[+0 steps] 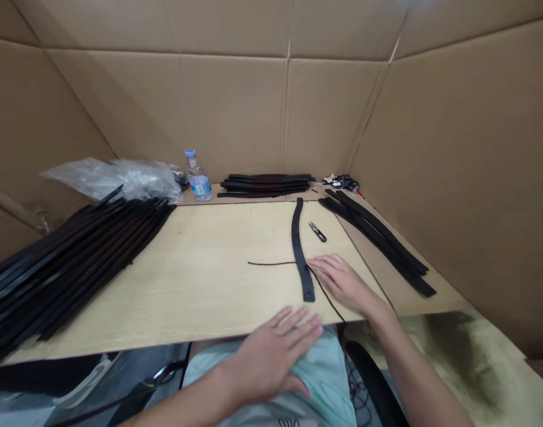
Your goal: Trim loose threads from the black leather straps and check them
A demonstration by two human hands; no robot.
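A long black leather strap (300,256) lies lengthwise on the pale wooden board (200,279), slightly curved. My right hand (337,281) rests flat on the board, fingertips just right of the strap's lower end and holding nothing. A thin black cord (271,263) passes under the strap and runs beneath those fingertips. Small black-handled thread snips (317,232) lie above the hand. My left hand (273,362) lies open at the board's front edge, fingers spread, over a pale green cloth (324,379).
A large pile of black straps (75,267) covers the board's left side. More straps lie stacked at the back (264,185) and right (373,237). A plastic bag (120,179), a water bottle (198,178) and tangled black cables (345,182) sit behind. Cardboard walls (453,148) surround the area.
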